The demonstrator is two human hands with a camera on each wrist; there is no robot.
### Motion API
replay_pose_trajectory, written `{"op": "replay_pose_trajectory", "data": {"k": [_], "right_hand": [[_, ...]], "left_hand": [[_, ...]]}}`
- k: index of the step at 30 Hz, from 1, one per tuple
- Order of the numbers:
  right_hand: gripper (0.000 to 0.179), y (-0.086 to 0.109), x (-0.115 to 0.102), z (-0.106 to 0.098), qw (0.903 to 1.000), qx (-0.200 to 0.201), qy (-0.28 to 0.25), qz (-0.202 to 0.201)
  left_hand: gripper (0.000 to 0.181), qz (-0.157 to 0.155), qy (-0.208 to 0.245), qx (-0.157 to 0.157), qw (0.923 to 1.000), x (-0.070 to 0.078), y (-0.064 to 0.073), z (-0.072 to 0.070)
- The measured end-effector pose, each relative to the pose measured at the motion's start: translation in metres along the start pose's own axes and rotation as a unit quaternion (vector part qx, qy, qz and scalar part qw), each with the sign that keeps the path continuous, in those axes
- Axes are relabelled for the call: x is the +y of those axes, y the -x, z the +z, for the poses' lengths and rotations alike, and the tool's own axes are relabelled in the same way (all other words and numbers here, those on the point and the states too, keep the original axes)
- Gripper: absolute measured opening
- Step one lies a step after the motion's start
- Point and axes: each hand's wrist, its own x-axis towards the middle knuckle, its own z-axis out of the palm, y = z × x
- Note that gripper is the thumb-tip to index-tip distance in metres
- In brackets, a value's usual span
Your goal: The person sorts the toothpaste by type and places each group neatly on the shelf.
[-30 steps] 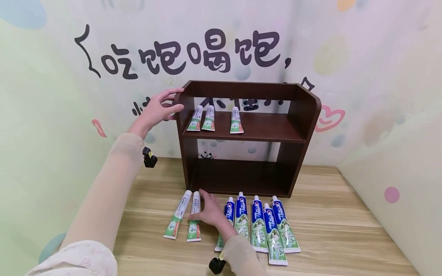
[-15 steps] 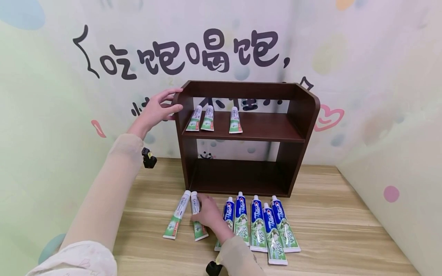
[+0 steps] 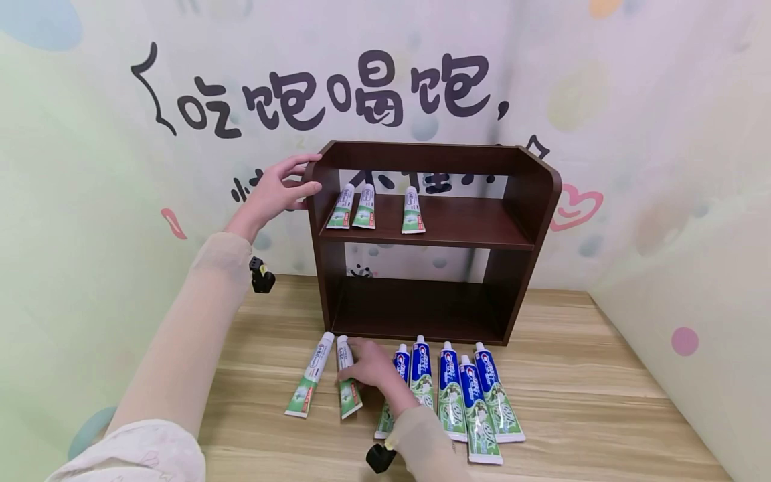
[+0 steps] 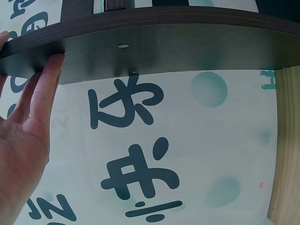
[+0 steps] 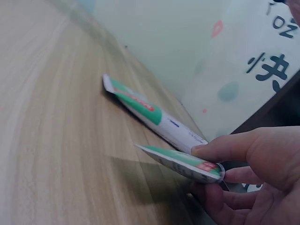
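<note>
My right hand (image 3: 375,367) pinches a small white-and-green toothpaste tube (image 3: 350,396) just in front of the dark brown shelf (image 3: 476,244). In the right wrist view, thumb and fingers hold this tube (image 5: 180,163) tilted, its crimped end above the wood. A second tube of the same kind (image 3: 309,380) lies to its left on the table. My left hand (image 3: 270,199) touches the shelf's left side panel with fairly straight fingers; the left wrist view shows a fingertip (image 4: 56,61) against the panel's outer face. Parts of the right fingers are hidden in the head view.
Three white-and-green tubes stand on the upper shelf, among them one tube (image 3: 413,211) set apart to the right. Several larger blue-and-green Crest toothpaste tubes (image 3: 450,391) lie right of my right hand. A printed wall (image 3: 602,100) closes off the back.
My right hand has taken hold of the right-hand small tube, which has tilted, its lower end swinging rightward. My left hand has stayed on the shelf.
</note>
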Motion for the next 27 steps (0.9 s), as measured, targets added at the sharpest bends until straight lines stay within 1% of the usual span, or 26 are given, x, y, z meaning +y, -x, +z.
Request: {"op": "replay_pose_trajectory", "data": {"k": [4, 8, 13, 15, 21, 27], "right_hand": [[0.074, 0.002, 0.002, -0.002, 0.9963, -0.011, -0.084, 0.015], [0.075, 0.004, 0.003, -0.004, 0.9915, -0.013, -0.129, 0.017], [0.077, 0.006, 0.003, -0.003, 0.9901, -0.014, -0.139, 0.016], [0.078, 0.007, 0.001, -0.004, 0.9900, -0.015, -0.140, 0.014], [0.081, 0.009, -0.005, -0.010, 0.9868, -0.021, -0.160, 0.007], [0.081, 0.011, -0.008, -0.015, 0.9860, -0.020, -0.166, 0.002]], "left_hand": [[0.056, 0.000, 0.001, -0.002, 1.0000, -0.001, -0.001, 0.000], [0.056, 0.001, 0.004, 0.000, 1.0000, -0.001, -0.002, 0.000], [0.056, 0.001, 0.004, 0.003, 1.0000, -0.002, -0.002, 0.000], [0.057, 0.001, 0.004, 0.005, 1.0000, -0.006, -0.005, -0.001], [0.058, 0.006, 0.003, 0.012, 0.9999, -0.024, -0.018, -0.002], [0.057, 0.008, 0.005, 0.012, 0.9999, -0.027, -0.020, -0.002]]}}
